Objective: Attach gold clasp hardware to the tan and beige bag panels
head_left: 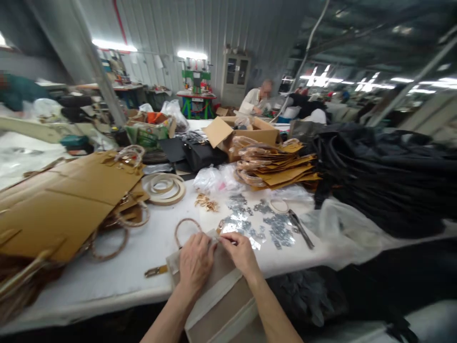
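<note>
My left hand (pixel 194 262) and my right hand (pixel 241 252) grip the top edge of a beige fabric bag panel (pixel 217 305), which has a pale strip stitched across it. My right fingertips pinch that edge, though what lies under them is hidden. A round tan handle ring (pixel 187 231) sits just beyond my left hand, partly behind it. A small gold metal fitting on a strap end (pixel 156 271) lies left of the panel. Silver metal pieces (pixel 246 221) are scattered beyond my right hand.
The white-covered worktable (pixel 107 281) holds cardboard sheets with handles (pixel 67 205), coiled bands (pixel 164 188), a dark-handled tool (pixel 302 228), and stacked cardboard bundles (pixel 274 164). Black fabric (pixel 378 181) is heaped at right. A co-worker (pixel 255 97) sits farther back.
</note>
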Motion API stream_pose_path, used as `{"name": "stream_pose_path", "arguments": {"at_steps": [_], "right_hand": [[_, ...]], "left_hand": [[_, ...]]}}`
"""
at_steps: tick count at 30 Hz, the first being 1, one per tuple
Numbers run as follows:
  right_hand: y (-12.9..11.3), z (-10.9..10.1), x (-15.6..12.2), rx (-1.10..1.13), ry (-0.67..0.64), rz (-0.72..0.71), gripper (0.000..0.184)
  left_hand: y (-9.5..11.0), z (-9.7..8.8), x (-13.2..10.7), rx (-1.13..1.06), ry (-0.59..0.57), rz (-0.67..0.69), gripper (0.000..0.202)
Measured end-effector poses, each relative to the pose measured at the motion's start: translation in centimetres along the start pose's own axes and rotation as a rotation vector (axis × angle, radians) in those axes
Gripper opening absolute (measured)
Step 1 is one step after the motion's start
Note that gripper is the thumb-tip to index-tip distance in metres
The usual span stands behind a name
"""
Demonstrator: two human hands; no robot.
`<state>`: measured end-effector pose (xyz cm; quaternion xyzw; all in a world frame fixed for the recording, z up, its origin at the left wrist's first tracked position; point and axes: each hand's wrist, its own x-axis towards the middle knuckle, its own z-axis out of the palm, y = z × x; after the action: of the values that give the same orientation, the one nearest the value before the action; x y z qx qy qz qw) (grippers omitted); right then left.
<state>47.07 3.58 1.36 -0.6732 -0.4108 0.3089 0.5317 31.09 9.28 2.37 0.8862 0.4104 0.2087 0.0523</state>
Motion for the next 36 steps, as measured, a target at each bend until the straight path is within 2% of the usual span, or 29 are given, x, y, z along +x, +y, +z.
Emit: {"name": "stream_pose_path", "arguments": {"at_steps": [6,8,12,18,26,32,36], "right_hand": [[0.4,-0.2,1.3,0.131,-0.100,0.137,0.046],[0.3,0.0,1.6,0.153,-0.140,0.164,0.051],[0.1,0.4,2.1,0.049,-0.231,0.099,0.039],[-0.3,0.8,3.0,-0.127,-0.298,-0.021,0.024],[-0.4,1.7,2.9,-0.298,-0.246,-0.136,0.021],[0.7,2.6,2.2,-0.222,-0.082,-0.087,0.025],[0.8,2.9,1.2,-0.207,-0.048,-0.153,0.025]], "left_hand": [[0.2,-0.6,-0.1,-0.040,-0.066,-0.089,0.014],[0.1,-0.7,-0.3,-0.085,-0.067,-0.097,0.019],[-0.1,-0.5,-0.5,-0.131,-0.058,-0.130,0.030],[-0.3,-0.3,-0.4,-0.156,-0.068,-0.139,0.030],[-0.4,-0.2,-0.4,-0.194,-0.063,-0.163,0.025],[-0.5,-0.3,-0.6,-0.210,-0.050,-0.157,0.026],[-0.6,-0.4,-0.9,-0.213,-0.064,-0.081,0.024]]}}
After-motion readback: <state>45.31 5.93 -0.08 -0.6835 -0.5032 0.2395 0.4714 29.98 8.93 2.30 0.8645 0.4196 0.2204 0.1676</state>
